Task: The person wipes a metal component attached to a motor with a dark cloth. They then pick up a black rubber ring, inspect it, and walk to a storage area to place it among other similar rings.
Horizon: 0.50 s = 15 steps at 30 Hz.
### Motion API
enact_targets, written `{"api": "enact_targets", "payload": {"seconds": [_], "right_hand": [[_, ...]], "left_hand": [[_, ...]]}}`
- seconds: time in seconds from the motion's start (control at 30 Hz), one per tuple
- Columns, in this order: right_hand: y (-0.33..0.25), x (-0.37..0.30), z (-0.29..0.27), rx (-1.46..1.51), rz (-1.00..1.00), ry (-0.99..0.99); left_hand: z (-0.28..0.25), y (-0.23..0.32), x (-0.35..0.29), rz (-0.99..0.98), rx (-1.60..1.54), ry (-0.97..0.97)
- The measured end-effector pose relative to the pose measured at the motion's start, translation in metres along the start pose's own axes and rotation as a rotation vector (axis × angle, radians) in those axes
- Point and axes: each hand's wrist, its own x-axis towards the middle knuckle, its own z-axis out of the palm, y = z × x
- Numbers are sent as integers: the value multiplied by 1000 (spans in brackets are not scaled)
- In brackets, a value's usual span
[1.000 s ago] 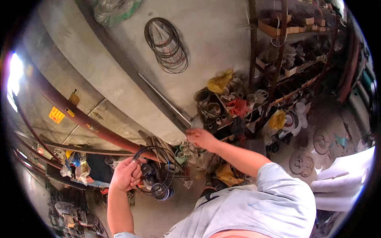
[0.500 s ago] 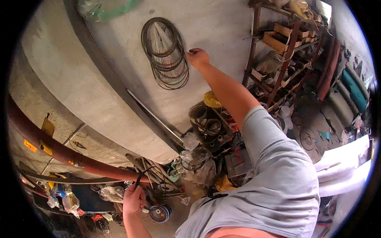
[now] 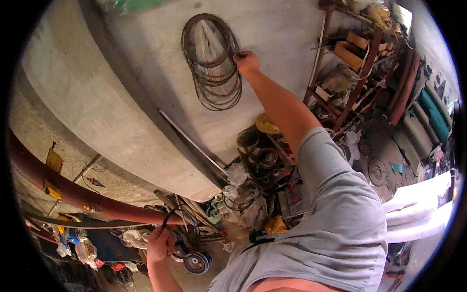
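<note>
On the wall hangs a bunch of thin dark drive belts (image 3: 200,62), several loops overlapping. My right hand (image 3: 248,62) is raised to their right edge, its fingers closed on the side of one loop. Low at the left, my left hand (image 3: 160,244) is closed around a black belt (image 3: 167,219) that curves up out of the fist. Just beside and below that hand is a round wheel with a pale blue-grey rim (image 3: 198,263), joined to a dark body partly hidden by the hand.
A metal rack (image 3: 360,73) with wooden boxes (image 3: 349,54) stands at the right, near rolled sheets (image 3: 433,112). A thick reddish pipe (image 3: 112,207) crosses the left. Below the belts lie a crate of dark parts (image 3: 260,155), plastic bags (image 3: 237,174) and poles.
My right hand has come up against the hanging belts and its fingers have closed at their edge. The left hand has shifted slightly left and down, still holding the black belt.
</note>
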Motion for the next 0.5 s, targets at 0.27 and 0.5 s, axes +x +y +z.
{"api": "enact_targets", "payload": {"seconds": [0.27,0.5], "right_hand": [[37,26,-12,597,-22,-28],[-58,-11,-70,839,-106,-151]], "left_hand": [[4,0,16,4,-27,-79],[5,-3,12,23,-30,-79]]}}
